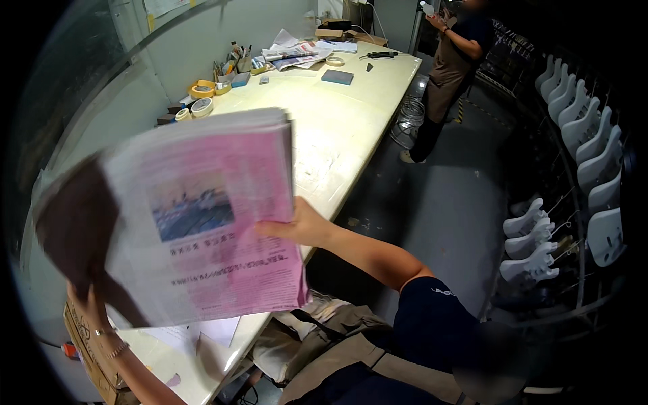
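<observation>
A thick stack of newspaper (pixel 196 270), stained pink over its right part and with a printed photo, is held up above the near part of the long cream table (pixel 317 152). My right hand (pixel 304 226) grips the right edge, thumb on the front sheet and fingers hidden behind. At the lower left corner, my left hand (pixel 88 304) is closed on the stack beside a dark shadowed area. Its fingers show only in part. Under the stack, white paper sheets (pixel 219 331) lie on the table.
Tape rolls (pixel 202 106), a pen holder (pixel 243 64) and loose newspapers (pixel 293 54) line the table's far side. A flat grey block (pixel 337 77) lies nearby. Beyond the table stands another person (pixel 449 74). White curved parts (pixel 597 162) hang on racks at right; a cardboard box (pixel 88 344) is lower left.
</observation>
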The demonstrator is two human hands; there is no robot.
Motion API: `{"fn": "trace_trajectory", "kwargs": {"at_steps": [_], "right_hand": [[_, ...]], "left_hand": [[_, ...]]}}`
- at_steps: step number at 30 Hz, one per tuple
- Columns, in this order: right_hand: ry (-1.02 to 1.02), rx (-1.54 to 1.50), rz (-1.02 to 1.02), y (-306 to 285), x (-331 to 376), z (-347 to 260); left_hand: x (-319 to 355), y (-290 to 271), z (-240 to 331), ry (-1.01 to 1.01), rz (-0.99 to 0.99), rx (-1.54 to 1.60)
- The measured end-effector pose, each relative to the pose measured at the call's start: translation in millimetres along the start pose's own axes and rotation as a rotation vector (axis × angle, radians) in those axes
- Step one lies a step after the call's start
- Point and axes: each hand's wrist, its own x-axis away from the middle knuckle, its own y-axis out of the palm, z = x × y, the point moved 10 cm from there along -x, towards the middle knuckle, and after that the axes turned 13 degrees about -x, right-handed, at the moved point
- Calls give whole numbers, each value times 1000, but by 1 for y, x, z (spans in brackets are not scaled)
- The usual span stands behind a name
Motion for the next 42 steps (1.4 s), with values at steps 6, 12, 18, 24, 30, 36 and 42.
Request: {"fn": "trace_trajectory", "kwargs": {"at_steps": [6, 12, 18, 24, 30, 36, 42], "right_hand": [[209, -393, 775, -116, 134, 34], [185, -371, 1065, -184, 232, 119], [246, -374, 975, -184, 230, 119], [265, -344, 966, -182, 225, 107], [271, -344, 848, -178, 217, 105], [305, -363, 856, -180, 225, 105], [346, -336, 840, -187, 226, 111]], "left_hand": [[-77, 132, 203, 286, -133, -36], [4, 95, 166, 106, -136, -247], [150, 7, -12, -566, -20, -668], [221, 71, -34, -838, -159, 128], [177, 175, 124, -285, -506, 116], [173, 76, 111, -310, 242, -552], [249, 27, -49, -803, 132, -642]]}}
